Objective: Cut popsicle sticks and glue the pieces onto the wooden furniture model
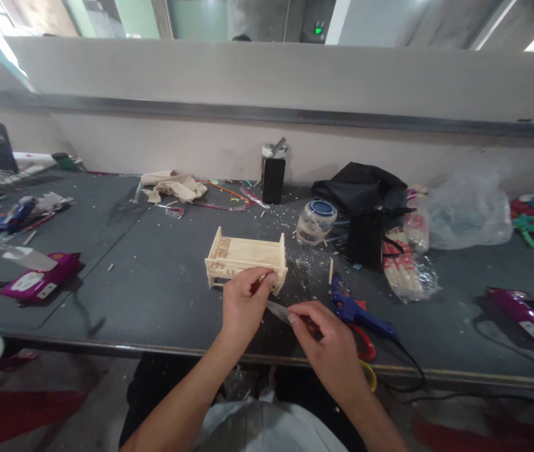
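Observation:
A small bed-shaped model of pale wooden sticks stands upright on the dark table in front of me. My left hand is closed in a pinch at its front right corner; whatever lies between the fingertips is too small to make out. Between thumb and forefinger, my right hand grips a thin grey strip, pointed toward the left hand. Close to the right hand lie a blue glue gun and red-handled scissors, partly hidden. A loose stick is just beyond the gun.
A clear jar with a blue lid, a black bag and packed sticks lie at right. A black box stands at the back beside a beige cloth. Purple power strips sit at both sides. Scraps litter the table.

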A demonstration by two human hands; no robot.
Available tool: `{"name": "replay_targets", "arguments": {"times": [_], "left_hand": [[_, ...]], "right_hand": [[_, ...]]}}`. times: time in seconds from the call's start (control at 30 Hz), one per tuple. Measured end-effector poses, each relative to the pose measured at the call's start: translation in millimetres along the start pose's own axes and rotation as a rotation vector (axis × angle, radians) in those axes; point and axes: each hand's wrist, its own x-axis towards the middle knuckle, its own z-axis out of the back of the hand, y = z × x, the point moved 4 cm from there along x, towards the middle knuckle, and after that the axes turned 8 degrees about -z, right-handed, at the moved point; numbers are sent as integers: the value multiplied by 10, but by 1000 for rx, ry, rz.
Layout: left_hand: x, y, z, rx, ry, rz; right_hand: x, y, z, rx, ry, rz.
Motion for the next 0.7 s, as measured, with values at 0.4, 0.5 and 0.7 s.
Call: {"name": "replay_targets", "arguments": {"times": [0.4,0.5,0.7], "left_hand": [[-46,22,44,7,-64,-26],[-96,11,84,49,-84,-97],[-93,-16,100,111,-33,-234]], "right_hand": [[-6,-390,574,-443,-327,204],[38,-808,709,-614,-259,137],[118,-1215,791,-538,-56,136]]}}
